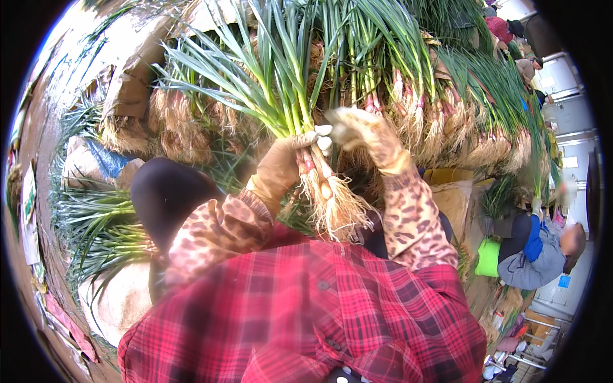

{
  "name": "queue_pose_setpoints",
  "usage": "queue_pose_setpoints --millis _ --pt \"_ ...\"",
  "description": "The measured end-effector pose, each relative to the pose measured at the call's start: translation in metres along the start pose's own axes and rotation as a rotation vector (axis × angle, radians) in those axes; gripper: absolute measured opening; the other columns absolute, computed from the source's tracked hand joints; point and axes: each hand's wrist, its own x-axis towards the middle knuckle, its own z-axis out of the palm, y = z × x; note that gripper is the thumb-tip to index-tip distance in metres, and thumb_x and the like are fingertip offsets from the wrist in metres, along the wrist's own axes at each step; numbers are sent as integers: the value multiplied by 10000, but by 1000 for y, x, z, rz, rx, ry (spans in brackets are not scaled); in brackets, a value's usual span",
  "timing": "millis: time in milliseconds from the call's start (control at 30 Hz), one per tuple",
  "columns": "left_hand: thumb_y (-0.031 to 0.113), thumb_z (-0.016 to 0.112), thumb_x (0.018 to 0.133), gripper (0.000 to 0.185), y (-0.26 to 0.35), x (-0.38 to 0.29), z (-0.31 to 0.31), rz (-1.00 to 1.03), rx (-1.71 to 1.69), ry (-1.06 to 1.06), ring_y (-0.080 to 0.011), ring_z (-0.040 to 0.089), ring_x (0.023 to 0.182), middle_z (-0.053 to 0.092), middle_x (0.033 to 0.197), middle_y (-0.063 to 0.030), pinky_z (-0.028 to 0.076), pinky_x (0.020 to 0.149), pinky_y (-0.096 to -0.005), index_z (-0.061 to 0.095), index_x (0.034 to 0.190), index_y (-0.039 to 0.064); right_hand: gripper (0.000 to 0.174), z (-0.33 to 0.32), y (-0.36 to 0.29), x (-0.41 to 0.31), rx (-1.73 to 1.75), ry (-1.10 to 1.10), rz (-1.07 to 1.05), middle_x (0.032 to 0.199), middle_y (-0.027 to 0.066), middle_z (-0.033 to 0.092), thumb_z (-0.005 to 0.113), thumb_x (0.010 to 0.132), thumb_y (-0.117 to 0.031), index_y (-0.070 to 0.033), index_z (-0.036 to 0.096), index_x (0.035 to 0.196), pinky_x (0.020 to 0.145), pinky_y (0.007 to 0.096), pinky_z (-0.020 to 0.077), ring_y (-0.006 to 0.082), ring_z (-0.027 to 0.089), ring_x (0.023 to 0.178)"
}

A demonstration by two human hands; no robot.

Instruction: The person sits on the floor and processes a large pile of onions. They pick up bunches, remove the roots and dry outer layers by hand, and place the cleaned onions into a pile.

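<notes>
My left hand [289,146], in a tan glove with whitish fingertips, is closed round the stems of a bunch of green garlic [299,107]. The long green leaves fan up and away from me. Below the fist hang reddish stem bases and pale, stringy roots [337,206], just above my lap. My right hand [357,127], gloved and blurred, is raised just right of the bunch. Its curved fingers are apart, and I see nothing in them. Leopard-print sleeves cover both forearms.
Rows of green garlic [421,91] lie ahead, roots towards me. More garlic plants [110,225] lie left, near a pale sack [119,297]. A cardboard piece [450,191] stands right. Beyond it, a person in grey [536,258] sits holding plants; other people are farther off.
</notes>
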Motion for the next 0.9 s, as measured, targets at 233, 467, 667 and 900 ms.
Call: queue_pose_setpoints --millis 233,467,667,900 --pt "61 613 795 249 -3 -2 0 131 173 175 -108 557 430 661 706 -123 459 418 -178 582 983 -99 185 62 -11 20 75 330 -399 909 69 653 591 862 -126 -36 629 1019 598 213 504 108 613 676" --pt "85 694 716 295 6 -12 13 89 162 42 -136 592 539 636 753 -68 489 442 -205 590 969 -24 170 18 -33 10 91 197 -324 635 6 575 489 871 -33 -54 650 921 443 229 451 79 510 504" --pt "140 699 738 307 42 -27 36 232 393 119 -127 569 421 626 655 -68 376 313 -176 589 959 -41 205 -43 -13 -4 -880 -369 -145 885 101 643 570 848 -143 -42 627 1018 919 349 453 203 602 898" --pt "111 671 789 449 30 -5 20 121 248 102 -169 625 563 650 815 -69 479 438 -198 518 1172 -65 178 -131 3 8 -964 763 200 765 91 664 646 808 -228 -64 672 873 672 350 496 178 610 698"
